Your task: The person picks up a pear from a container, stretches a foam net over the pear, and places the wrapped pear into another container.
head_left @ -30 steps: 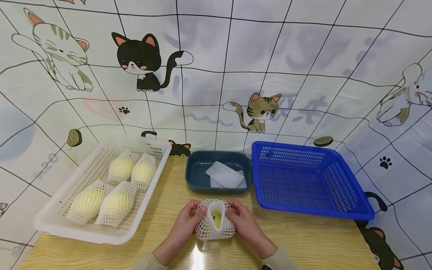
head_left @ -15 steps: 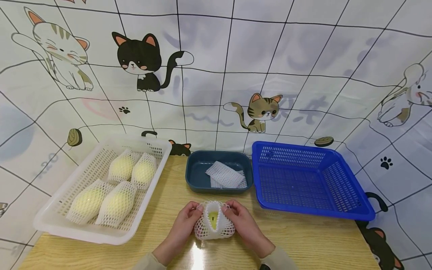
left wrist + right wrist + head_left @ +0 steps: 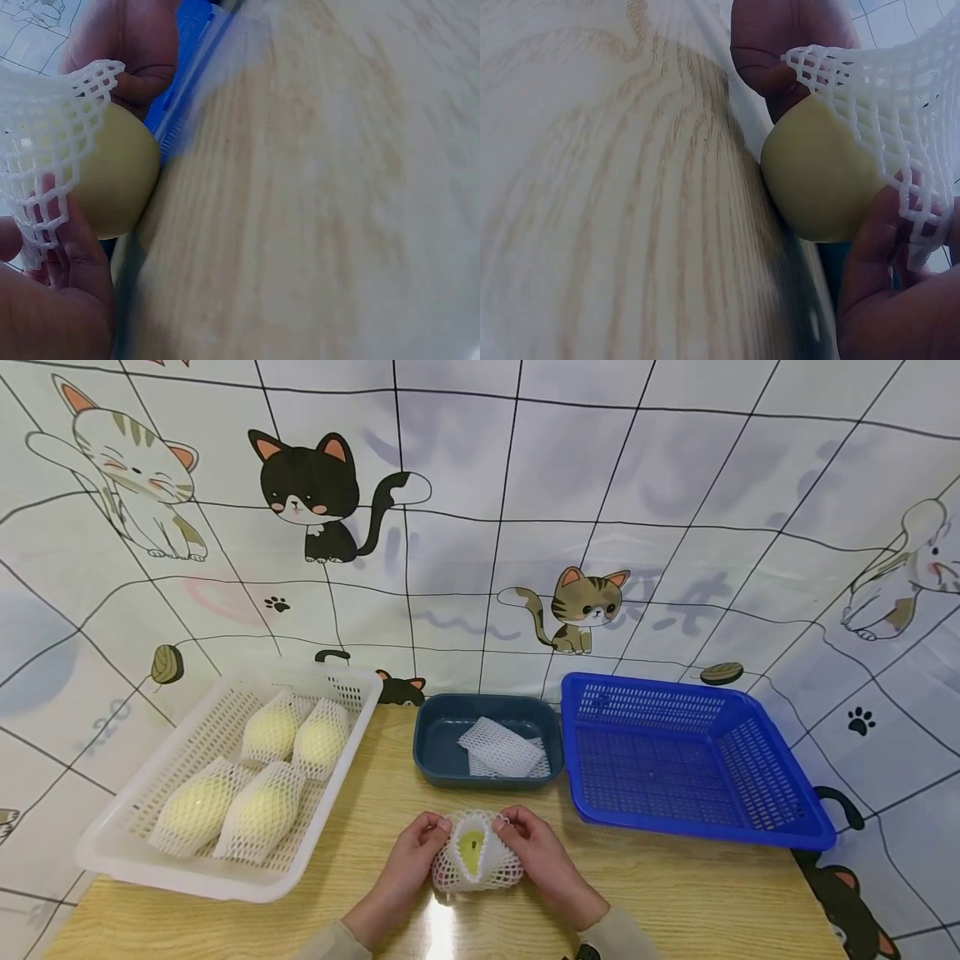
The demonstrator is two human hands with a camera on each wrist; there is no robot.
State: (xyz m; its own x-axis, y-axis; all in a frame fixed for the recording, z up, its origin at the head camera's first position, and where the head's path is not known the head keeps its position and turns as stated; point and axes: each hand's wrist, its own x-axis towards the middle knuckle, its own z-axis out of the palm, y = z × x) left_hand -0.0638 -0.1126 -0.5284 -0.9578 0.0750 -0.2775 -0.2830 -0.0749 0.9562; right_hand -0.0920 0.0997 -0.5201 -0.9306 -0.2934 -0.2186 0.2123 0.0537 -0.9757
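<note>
In the head view, a white foam fruit net [image 3: 499, 858] lies stretched around a round yellow-green fruit [image 3: 470, 853] near the front of the table. A small dark stem end shows through the net's opening. My left hand [image 3: 408, 860] pinches the left edge of the net between thumb and fingers. On the other side, my right hand [image 3: 549, 868] pinches the right edge. Both wrist views show the smooth bare underside of the fruit [image 3: 124, 176] below the mesh [image 3: 889, 120], close to the wooden tabletop.
At left stands a white basket [image 3: 303, 860] with several netted yellow fruits [image 3: 193, 806]. Behind the hands, a dark teal tray [image 3: 435, 772] contains flat foam nets [image 3: 501, 748]. A blue basket [image 3: 697, 835] stands to the right. A cat-print cloth [image 3: 450, 527] hangs behind the wooden table [image 3: 712, 902].
The net's opening has shifted slightly left and spread wider, with the fruit's stem end showing more fully. Both hands keep their grip and have barely moved.
</note>
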